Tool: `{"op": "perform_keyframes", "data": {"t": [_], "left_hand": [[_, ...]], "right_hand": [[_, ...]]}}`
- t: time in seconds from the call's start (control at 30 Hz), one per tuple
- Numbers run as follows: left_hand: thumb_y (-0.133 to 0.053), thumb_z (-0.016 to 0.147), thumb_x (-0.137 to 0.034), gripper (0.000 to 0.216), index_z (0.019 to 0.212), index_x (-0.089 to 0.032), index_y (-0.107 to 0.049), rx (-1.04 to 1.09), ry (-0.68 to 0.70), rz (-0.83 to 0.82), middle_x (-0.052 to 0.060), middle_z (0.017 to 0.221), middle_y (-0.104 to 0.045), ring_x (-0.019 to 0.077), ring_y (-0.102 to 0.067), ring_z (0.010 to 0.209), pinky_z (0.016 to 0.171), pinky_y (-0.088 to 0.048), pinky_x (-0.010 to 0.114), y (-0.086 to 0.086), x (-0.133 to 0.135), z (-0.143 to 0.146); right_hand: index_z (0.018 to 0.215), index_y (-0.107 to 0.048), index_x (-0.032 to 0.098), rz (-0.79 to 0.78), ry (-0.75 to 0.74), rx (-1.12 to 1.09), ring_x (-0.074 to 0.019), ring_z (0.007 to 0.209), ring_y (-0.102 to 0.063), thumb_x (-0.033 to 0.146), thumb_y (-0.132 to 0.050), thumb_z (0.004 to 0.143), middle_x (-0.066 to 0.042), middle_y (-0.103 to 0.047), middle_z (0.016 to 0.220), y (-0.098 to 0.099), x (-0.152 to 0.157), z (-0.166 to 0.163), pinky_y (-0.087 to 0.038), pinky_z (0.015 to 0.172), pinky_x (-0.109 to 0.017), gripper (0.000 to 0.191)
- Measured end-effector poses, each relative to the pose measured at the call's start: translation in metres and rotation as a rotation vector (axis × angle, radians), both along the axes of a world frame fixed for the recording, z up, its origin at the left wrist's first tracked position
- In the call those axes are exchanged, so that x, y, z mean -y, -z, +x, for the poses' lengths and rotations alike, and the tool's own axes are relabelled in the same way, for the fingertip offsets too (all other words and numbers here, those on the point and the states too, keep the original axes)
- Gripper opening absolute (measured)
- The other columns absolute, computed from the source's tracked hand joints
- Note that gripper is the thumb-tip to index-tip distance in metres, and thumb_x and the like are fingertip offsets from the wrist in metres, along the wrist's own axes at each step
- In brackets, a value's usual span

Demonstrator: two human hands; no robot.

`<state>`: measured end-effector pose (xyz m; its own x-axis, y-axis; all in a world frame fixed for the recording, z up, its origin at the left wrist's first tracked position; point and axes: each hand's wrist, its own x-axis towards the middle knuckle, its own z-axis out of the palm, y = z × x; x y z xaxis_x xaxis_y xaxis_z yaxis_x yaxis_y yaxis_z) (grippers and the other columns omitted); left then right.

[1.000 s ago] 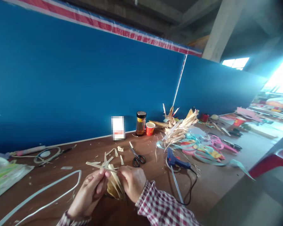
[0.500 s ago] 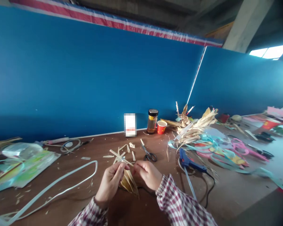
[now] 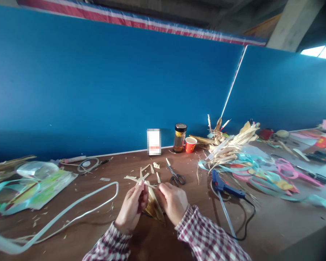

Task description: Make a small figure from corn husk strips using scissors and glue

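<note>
My left hand (image 3: 132, 207) is closed, thumb and fingers pinching a small bunch of crossed pale corn husk strips (image 3: 136, 178). One of these strips runs across to my right hand (image 3: 174, 203), whose fingers are pinched at its end. Between and below the hands is a browner, folded corn husk (image 3: 154, 208); whether it joins the strips I cannot tell. Just beyond the fingers lie small husk scraps (image 3: 156, 165). Black-handled scissors (image 3: 176, 178) rest on the table past my right hand, blades pointing away.
A blue glue gun (image 3: 225, 186) with its cord lies right of my sleeve. Behind stand a lidded jar (image 3: 180, 139) and a red paper cup (image 3: 190, 145). Dried husks (image 3: 233, 143), ribbons and pink scissors (image 3: 288, 169) crowd the right. A white looped tube (image 3: 78, 203) lies left.
The view has shifted slightly, so the table things sit further right. My left hand has turned a little, and both hands stay close together at the husk strips.
</note>
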<state>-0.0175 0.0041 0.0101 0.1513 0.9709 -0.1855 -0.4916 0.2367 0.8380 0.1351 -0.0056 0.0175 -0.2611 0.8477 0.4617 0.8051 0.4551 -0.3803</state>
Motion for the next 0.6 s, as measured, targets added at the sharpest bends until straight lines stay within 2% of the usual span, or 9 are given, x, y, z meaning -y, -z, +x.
{"op": "perform_keyframes", "data": {"t": [0.13, 0.27, 0.43, 0.6], "left_hand": [[-0.056, 0.082, -0.035, 0.028, 0.066, -0.013, -0.052, 0.209, 0.195, -0.059, -0.008, 0.049, -0.031, 0.0007, -0.023, 0.038, 0.035, -0.020, 0.012, -0.004, -0.002, -0.008], [-0.058, 0.081, -0.033, 0.025, 0.070, -0.011, -0.055, 0.352, 0.236, -0.126, -0.008, 0.052, -0.033, -0.0007, -0.023, 0.038, 0.035, -0.021, 0.010, -0.010, 0.000, -0.014], [-0.061, 0.079, -0.030, 0.020, 0.077, -0.011, -0.060, 0.277, 0.211, -0.076, -0.008, 0.048, -0.036, -0.0006, -0.022, 0.037, 0.035, -0.021, 0.012, -0.011, 0.003, -0.012], [-0.057, 0.081, -0.035, 0.026, 0.074, -0.011, -0.062, 0.024, 0.120, 0.063, -0.008, 0.037, -0.035, 0.0019, -0.022, 0.035, 0.036, -0.019, 0.015, -0.008, 0.002, -0.012]], "right_hand": [[0.083, -0.058, 0.021, 0.027, 0.008, 0.042, -0.0129, 0.067, -0.056, 0.029, -0.040, 0.093, -0.002, -0.061, 0.074, 0.001, 0.000, 0.000, -0.032, 0.059, -0.022, 0.022], [0.084, -0.057, 0.022, 0.030, -0.023, 0.028, -0.0130, 0.069, -0.055, 0.028, -0.042, 0.091, -0.001, -0.062, 0.077, 0.000, 0.000, 0.000, -0.032, 0.059, -0.022, 0.018], [0.087, -0.057, 0.023, 0.007, -0.047, -0.034, -0.0130, 0.069, -0.056, 0.023, -0.042, 0.090, 0.000, -0.062, 0.077, 0.002, 0.000, 0.000, -0.033, 0.060, -0.023, 0.016], [0.085, -0.057, 0.021, -0.082, -0.095, -0.209, -0.0131, 0.071, -0.057, 0.025, -0.038, 0.092, -0.001, -0.062, 0.078, 0.003, 0.004, -0.004, -0.035, 0.063, -0.022, 0.020]]}}
